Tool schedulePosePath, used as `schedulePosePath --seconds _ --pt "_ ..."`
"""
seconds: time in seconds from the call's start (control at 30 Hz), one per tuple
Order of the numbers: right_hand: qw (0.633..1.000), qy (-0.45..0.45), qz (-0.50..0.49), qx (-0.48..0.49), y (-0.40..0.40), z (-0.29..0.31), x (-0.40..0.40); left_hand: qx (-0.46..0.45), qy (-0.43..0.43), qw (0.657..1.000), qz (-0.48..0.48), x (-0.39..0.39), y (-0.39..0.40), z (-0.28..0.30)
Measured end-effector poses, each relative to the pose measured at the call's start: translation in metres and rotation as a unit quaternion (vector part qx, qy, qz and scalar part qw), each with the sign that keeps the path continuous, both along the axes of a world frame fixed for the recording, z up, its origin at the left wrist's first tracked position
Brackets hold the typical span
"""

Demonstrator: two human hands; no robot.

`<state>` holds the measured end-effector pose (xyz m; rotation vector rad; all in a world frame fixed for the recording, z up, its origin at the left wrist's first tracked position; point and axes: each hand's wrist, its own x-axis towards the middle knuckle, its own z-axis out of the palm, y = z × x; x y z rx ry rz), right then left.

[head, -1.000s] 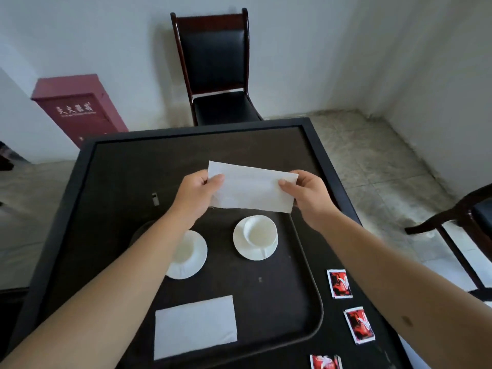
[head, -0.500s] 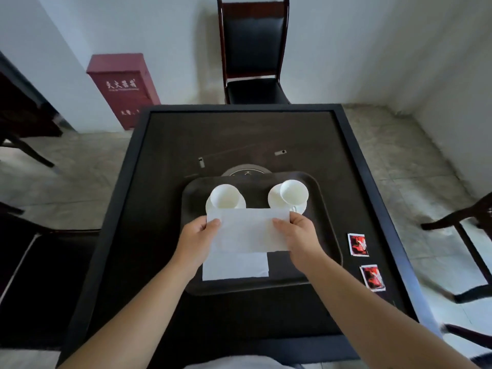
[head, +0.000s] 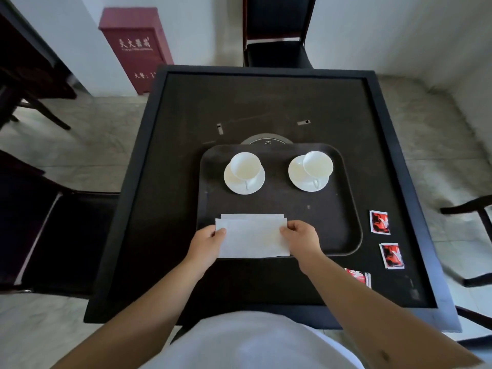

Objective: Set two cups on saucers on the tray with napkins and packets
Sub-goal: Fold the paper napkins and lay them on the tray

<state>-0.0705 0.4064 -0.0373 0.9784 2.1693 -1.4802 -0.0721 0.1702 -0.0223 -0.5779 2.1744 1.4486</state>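
A dark tray [head: 346,209] lies on the black table [head: 173,182]. Two white cups stand on white saucers at its far side, the left cup [head: 245,166] and the right cup [head: 318,163]. Both hands pinch a white napkin [head: 253,241] by its ends, my left hand [head: 207,243] at the left end and my right hand [head: 300,238] at the right. The held napkin lies over a second napkin [head: 250,216] on the tray's near edge; only that one's far strip shows. Three red packets sit on the table right of the tray: [head: 380,222], [head: 391,255], [head: 358,276].
A black chair [head: 277,30] stands at the table's far side and a red cabinet [head: 135,49] against the wall at far left. A dark chair [head: 53,235] is at the left and another chair [head: 468,209] at the right. A round inset [head: 266,139] lies beyond the tray.
Both hands have lowered the napkin toward me, from above the cups down onto the napkin lying at the tray's near edge. The view has pulled back and tilted down.
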Motion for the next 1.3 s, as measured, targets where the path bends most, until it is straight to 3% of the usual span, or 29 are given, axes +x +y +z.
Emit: schedulePosePath --seconds 0.47,1.3 --pt "0.991 -0.039 0.040 0.124 -0.005 -0.037 -0.016 -0.122 -0.012 0.991 -0.047 -0.020 0.005 -0.028" --pt "0.989 -0.042 0.030 0.140 -0.004 -0.051 -0.026 -0.165 -0.012 0.986 -0.026 -0.034 0.002 -0.050"
